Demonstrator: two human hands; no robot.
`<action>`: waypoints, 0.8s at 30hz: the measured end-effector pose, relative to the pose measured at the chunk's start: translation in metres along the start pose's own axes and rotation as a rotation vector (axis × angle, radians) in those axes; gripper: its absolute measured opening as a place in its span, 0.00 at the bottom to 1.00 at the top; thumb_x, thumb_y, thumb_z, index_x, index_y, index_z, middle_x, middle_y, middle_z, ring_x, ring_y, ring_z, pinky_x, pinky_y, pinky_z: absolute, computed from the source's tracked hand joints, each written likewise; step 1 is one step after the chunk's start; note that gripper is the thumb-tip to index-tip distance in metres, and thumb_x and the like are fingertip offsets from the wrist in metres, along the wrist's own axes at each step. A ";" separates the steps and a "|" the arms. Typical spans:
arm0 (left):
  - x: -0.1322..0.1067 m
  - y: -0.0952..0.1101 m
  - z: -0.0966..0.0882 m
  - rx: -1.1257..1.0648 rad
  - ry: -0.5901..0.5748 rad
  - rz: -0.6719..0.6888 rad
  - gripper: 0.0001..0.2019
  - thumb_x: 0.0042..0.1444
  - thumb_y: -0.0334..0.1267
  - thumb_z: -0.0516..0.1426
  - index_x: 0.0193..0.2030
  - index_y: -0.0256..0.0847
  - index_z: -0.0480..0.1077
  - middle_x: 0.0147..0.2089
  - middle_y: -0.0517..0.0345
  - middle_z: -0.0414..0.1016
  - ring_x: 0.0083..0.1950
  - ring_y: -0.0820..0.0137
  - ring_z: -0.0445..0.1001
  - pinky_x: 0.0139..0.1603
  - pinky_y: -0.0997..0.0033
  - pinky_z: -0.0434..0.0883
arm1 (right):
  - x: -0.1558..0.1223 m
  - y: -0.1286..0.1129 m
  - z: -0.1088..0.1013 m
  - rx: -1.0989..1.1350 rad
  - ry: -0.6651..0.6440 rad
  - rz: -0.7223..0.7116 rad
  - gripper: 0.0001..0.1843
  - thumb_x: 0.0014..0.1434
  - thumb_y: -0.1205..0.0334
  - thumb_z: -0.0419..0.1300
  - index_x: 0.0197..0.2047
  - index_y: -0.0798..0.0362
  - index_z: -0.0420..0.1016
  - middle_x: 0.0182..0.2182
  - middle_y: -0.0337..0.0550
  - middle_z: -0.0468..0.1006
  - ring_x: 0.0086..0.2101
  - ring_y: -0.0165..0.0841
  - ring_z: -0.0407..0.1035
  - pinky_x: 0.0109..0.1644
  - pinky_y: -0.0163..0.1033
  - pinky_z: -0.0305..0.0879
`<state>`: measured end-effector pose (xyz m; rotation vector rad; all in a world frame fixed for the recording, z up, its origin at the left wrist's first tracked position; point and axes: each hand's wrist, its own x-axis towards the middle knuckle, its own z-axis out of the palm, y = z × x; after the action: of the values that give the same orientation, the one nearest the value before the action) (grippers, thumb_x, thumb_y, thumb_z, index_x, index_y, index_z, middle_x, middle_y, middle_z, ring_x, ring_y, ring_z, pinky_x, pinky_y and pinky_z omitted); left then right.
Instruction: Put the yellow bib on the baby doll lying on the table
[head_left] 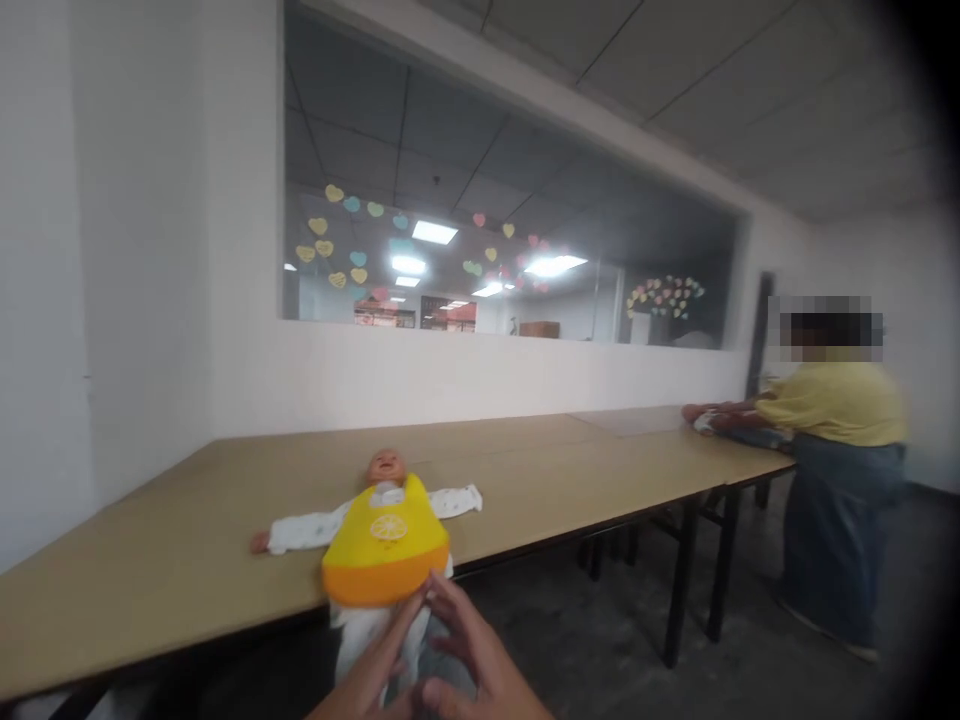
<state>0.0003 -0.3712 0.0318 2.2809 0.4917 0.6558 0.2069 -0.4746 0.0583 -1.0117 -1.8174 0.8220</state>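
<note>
A baby doll (387,466) lies on its back on the table, arms spread, in a white patterned outfit (307,529). Over its chest lies a yellow bib (367,540) with a citrus-slice print and an orange pocket (386,580) along the lower edge. My left hand (386,650) and my right hand (472,640) are raised in front of the doll's legs, fingertips meeting near the pocket's lower right corner. Fingers of both are stretched out, and nothing shows between them. Whether the fingertips touch the bib, I cannot tell. My hands partly cover the doll's legs, which hang past the table edge.
The long brown table (540,490) runs along a wall with a wide window (510,200). At its far right end a person in a yellow top (840,400) leans over another doll (705,418). Black table legs (681,580) stand below on the dark floor.
</note>
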 end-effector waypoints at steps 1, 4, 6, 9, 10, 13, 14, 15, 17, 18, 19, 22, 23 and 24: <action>0.001 0.012 0.006 -0.173 -0.030 -0.011 0.44 0.61 0.64 0.51 0.77 0.52 0.36 0.78 0.53 0.31 0.77 0.52 0.44 0.67 0.50 0.65 | 0.004 -0.002 0.001 0.014 0.017 -0.028 0.55 0.56 0.29 0.59 0.76 0.38 0.38 0.73 0.41 0.35 0.72 0.39 0.36 0.73 0.46 0.52; 0.007 0.047 0.016 -0.437 0.003 0.023 0.43 0.62 0.64 0.50 0.77 0.52 0.35 0.78 0.54 0.27 0.77 0.53 0.43 0.71 0.47 0.59 | 0.016 -0.011 0.002 -0.025 0.055 -0.128 0.57 0.53 0.27 0.59 0.76 0.39 0.40 0.73 0.39 0.28 0.72 0.38 0.22 0.76 0.50 0.34; 0.013 0.066 0.017 -0.453 0.066 0.000 0.40 0.65 0.60 0.49 0.77 0.53 0.34 0.78 0.55 0.28 0.78 0.55 0.40 0.74 0.48 0.54 | 0.022 -0.018 0.002 -0.034 0.077 -0.203 0.56 0.52 0.23 0.56 0.75 0.40 0.45 0.73 0.41 0.28 0.72 0.40 0.22 0.75 0.52 0.32; 0.022 0.088 0.008 -0.284 0.165 0.010 0.41 0.65 0.58 0.51 0.77 0.47 0.38 0.78 0.55 0.29 0.78 0.56 0.31 0.77 0.50 0.38 | 0.028 -0.029 0.004 -0.043 0.094 -0.276 0.54 0.53 0.22 0.53 0.74 0.44 0.53 0.72 0.43 0.26 0.72 0.43 0.23 0.75 0.53 0.35; 0.026 0.093 0.004 -0.225 0.167 0.012 0.42 0.63 0.58 0.53 0.77 0.46 0.40 0.78 0.55 0.30 0.78 0.55 0.28 0.77 0.50 0.34 | 0.029 -0.032 0.005 -0.043 0.096 -0.292 0.53 0.53 0.22 0.52 0.73 0.45 0.56 0.73 0.43 0.27 0.72 0.44 0.24 0.75 0.52 0.36; 0.032 0.104 -0.008 -0.188 -0.010 -0.010 0.42 0.61 0.59 0.55 0.76 0.44 0.46 0.78 0.56 0.35 0.78 0.54 0.27 0.77 0.52 0.34 | 0.028 -0.038 0.002 0.083 0.069 -0.382 0.43 0.55 0.28 0.58 0.64 0.47 0.70 0.70 0.49 0.48 0.71 0.43 0.41 0.74 0.49 0.46; 0.033 0.106 -0.011 -0.224 -0.115 -0.016 0.42 0.62 0.59 0.55 0.76 0.43 0.45 0.78 0.55 0.36 0.78 0.54 0.29 0.77 0.54 0.37 | 0.027 -0.039 -0.001 0.173 0.029 -0.413 0.38 0.55 0.30 0.61 0.60 0.48 0.74 0.66 0.51 0.59 0.69 0.43 0.49 0.72 0.48 0.51; 0.032 0.108 -0.013 -0.270 -0.207 -0.021 0.43 0.62 0.60 0.53 0.76 0.42 0.43 0.78 0.54 0.35 0.78 0.54 0.31 0.76 0.55 0.41 | 0.027 -0.039 -0.004 0.272 -0.033 -0.423 0.35 0.55 0.34 0.64 0.56 0.49 0.77 0.61 0.51 0.67 0.65 0.42 0.57 0.70 0.48 0.56; 0.029 0.109 -0.015 -0.283 -0.343 -0.015 0.51 0.59 0.63 0.55 0.77 0.38 0.35 0.78 0.48 0.28 0.78 0.52 0.32 0.75 0.54 0.45 | 0.028 -0.037 -0.013 0.455 -0.211 -0.387 0.31 0.53 0.38 0.68 0.51 0.52 0.81 0.53 0.52 0.75 0.58 0.42 0.67 0.65 0.47 0.63; 0.028 0.109 -0.015 -0.238 -0.385 -0.015 0.57 0.55 0.65 0.58 0.77 0.36 0.33 0.78 0.45 0.24 0.77 0.49 0.31 0.75 0.51 0.43 | 0.030 -0.035 -0.018 0.527 -0.305 -0.359 0.30 0.52 0.39 0.68 0.48 0.54 0.82 0.52 0.53 0.75 0.57 0.43 0.69 0.65 0.48 0.63; 0.027 0.110 -0.015 -0.163 -0.408 -0.023 0.61 0.50 0.67 0.61 0.77 0.35 0.32 0.77 0.42 0.20 0.77 0.47 0.30 0.75 0.48 0.41 | 0.032 -0.031 -0.021 0.591 -0.389 -0.342 0.28 0.53 0.39 0.68 0.43 0.56 0.84 0.52 0.55 0.75 0.57 0.44 0.68 0.66 0.49 0.62; 0.027 0.115 -0.017 0.121 -0.471 -0.053 0.63 0.42 0.67 0.66 0.76 0.35 0.44 0.77 0.39 0.27 0.76 0.41 0.39 0.74 0.43 0.44 | 0.043 -0.020 -0.024 0.719 -0.507 -0.281 0.28 0.55 0.40 0.66 0.35 0.60 0.84 0.52 0.59 0.74 0.56 0.45 0.70 0.56 0.41 0.72; 0.028 0.118 -0.018 0.184 -0.485 -0.075 0.58 0.43 0.67 0.65 0.74 0.36 0.50 0.77 0.40 0.33 0.75 0.41 0.45 0.73 0.45 0.50 | 0.046 -0.017 -0.023 0.719 -0.491 -0.229 0.27 0.56 0.41 0.66 0.37 0.61 0.84 0.52 0.59 0.74 0.53 0.44 0.73 0.46 0.34 0.75; 0.029 0.121 -0.018 0.246 -0.499 -0.099 0.54 0.44 0.67 0.64 0.71 0.36 0.56 0.77 0.40 0.40 0.74 0.42 0.50 0.72 0.47 0.56 | 0.049 -0.015 -0.022 0.687 -0.453 -0.171 0.25 0.56 0.44 0.67 0.40 0.62 0.84 0.51 0.58 0.75 0.49 0.42 0.75 0.37 0.28 0.73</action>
<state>0.0317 -0.4294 0.1385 2.5135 0.4535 -0.0370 0.2078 -0.4352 0.0975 -0.2328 -1.7359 1.5132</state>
